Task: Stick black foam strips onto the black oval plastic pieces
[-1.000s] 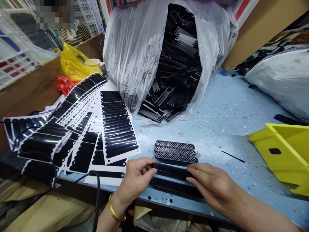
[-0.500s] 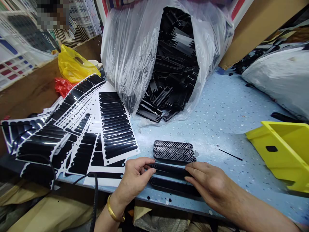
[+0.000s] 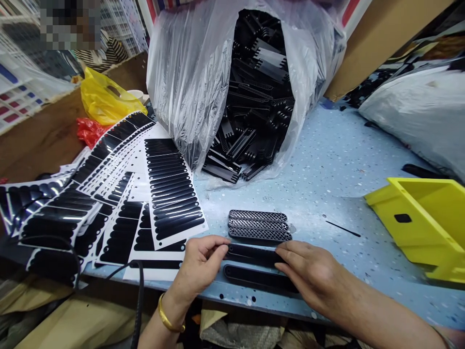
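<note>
A long, narrow black plastic piece (image 3: pixel 250 254) with a rounded left end lies between my hands near the table's front edge. My left hand (image 3: pixel 203 261) has thumb and forefinger closed at its left end. Over its right end rests my right hand (image 3: pixel 308 271), fingers together, covering that end. Whether a thin sticker lies on the piece I cannot make out. Just in front of it is a second smooth black piece (image 3: pixel 254 278), its right end partly under my right hand. Behind them, several lattice-patterned black pieces (image 3: pixel 257 225) sit side by side.
Sheets of black stickers (image 3: pixel 174 194) fan out at left. A clear plastic bag (image 3: pixel 192 82) full of black parts (image 3: pixel 261 97) stands at the back. At right are a yellow bin (image 3: pixel 392 213), a thin black strip (image 3: pixel 343 229) and another bag (image 3: pixel 417 106). A cable (image 3: pixel 140 295) hangs front left.
The camera view has shifted slightly, moving everything a little left. My left thumb has come up closer to the forefinger. Both hands remain at the ends of the same piece.
</note>
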A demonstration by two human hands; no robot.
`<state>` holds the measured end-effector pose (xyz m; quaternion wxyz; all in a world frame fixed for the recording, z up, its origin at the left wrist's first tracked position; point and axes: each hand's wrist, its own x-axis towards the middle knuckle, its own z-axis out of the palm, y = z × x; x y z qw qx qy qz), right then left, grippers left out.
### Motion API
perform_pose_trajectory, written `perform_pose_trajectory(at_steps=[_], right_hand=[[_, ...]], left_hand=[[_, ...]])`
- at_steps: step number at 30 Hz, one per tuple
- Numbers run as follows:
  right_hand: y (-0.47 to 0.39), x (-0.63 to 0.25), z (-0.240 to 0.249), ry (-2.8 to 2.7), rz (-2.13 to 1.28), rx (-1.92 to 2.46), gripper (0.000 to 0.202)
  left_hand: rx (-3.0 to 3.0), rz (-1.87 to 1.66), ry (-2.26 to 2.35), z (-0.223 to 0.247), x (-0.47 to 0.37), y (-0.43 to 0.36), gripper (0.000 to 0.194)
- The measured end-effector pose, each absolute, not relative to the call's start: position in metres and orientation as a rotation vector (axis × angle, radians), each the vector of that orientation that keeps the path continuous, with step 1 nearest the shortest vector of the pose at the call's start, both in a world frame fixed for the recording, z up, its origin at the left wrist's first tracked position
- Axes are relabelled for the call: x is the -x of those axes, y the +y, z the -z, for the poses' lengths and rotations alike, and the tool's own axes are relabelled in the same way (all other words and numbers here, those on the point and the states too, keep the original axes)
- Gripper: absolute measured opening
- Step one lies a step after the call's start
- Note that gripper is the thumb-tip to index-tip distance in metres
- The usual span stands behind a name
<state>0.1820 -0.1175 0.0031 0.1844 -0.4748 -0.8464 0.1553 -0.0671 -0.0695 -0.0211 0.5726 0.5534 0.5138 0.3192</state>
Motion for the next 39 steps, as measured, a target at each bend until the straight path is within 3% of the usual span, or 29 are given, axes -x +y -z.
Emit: perform_pose_trajectory(at_steps=[11,21,29,39], right_hand=[[-0.118,-0.182,-0.002,-2.36,-0.513,1.341,0.025],[-0.117,-0.182,-0.004,-2.357,-0.534,1.346,0.026],[-0.116,-0.18,-0.01,-2.322,-0.561,1.353,0.022],[-0.123,-0.191,0.017,-2.126,-0.518,1.295,0.021]], left_hand=[[-1.084,-0.718,1.259,0.013,0.058,-0.061,0.025],[-1.244,-0.703,1.231,0.015,0.058,-0.059,0.017],[-1.301,-0.707,1.237,0.012,0.057,-0.061,0.024],[-1.383,-0.787,1.268,0.019,0.057,-0.065,0.022]])
